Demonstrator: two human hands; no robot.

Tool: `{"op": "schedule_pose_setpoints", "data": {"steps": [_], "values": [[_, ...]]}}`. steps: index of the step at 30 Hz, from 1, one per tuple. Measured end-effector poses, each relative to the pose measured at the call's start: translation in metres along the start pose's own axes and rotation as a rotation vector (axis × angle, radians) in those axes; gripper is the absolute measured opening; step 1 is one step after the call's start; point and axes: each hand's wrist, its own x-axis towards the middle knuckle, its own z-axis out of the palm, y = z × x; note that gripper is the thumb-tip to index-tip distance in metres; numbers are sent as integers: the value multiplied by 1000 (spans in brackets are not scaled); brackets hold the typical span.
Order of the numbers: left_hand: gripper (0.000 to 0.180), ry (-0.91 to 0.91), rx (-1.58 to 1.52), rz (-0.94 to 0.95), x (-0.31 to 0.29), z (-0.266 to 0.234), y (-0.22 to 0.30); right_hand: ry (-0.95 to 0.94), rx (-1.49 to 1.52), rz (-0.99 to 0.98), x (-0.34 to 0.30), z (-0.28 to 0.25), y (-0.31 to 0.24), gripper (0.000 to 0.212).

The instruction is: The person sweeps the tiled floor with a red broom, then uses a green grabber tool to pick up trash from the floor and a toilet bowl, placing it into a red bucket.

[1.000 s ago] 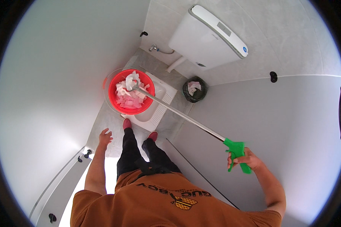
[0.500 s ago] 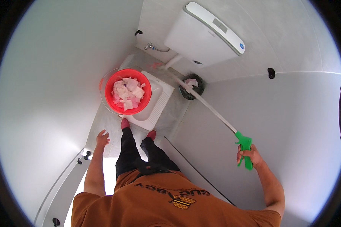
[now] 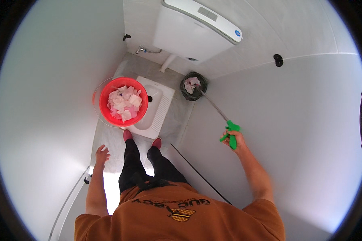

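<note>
My right hand (image 3: pixel 238 141) is wrapped around the green handle of a litter picker (image 3: pixel 217 107). The tool's metal shaft slants away to the upper left, and its tip is down in a round waste bin (image 3: pixel 184 95) with a dark liner. Crumpled pale pink paper (image 3: pixel 191 83) lies in the bin right at that tip; whether the jaws grip it is too small to tell. My left hand (image 3: pixel 102 155) hangs free at my left side, its fingers apart and holding nothing. Ahead of it stands a red bucket (image 3: pixel 104 106) heaped with used tissue paper (image 3: pixel 124 103).
The bucket overlaps the left side of a white squat toilet (image 3: pixel 167 100) set in the grey floor. A white cistern (image 3: pixel 181 34) hangs on the far wall, with a small tap (image 3: pixel 140 50) to its left. Grey partition walls stand close on both sides.
My right hand has moved left and nearer the bin. The litter picker's tip has gone from beyond the bin, by the cistern pipe, into the bin. My left hand has stayed empty.
</note>
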Motion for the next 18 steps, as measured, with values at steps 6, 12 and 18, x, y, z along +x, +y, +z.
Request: {"op": "schedule_pose_setpoints", "data": {"steps": [6, 12, 18], "values": [[47, 31, 16, 7, -19, -4, 13, -24, 182, 7, 80, 21, 33, 19], [47, 26, 41, 3, -19, -7, 6, -9, 273, 19, 115, 37, 50, 15], [46, 3, 47, 8, -23, 5, 13, 35, 263, 64, 126, 34, 54, 12]]}}
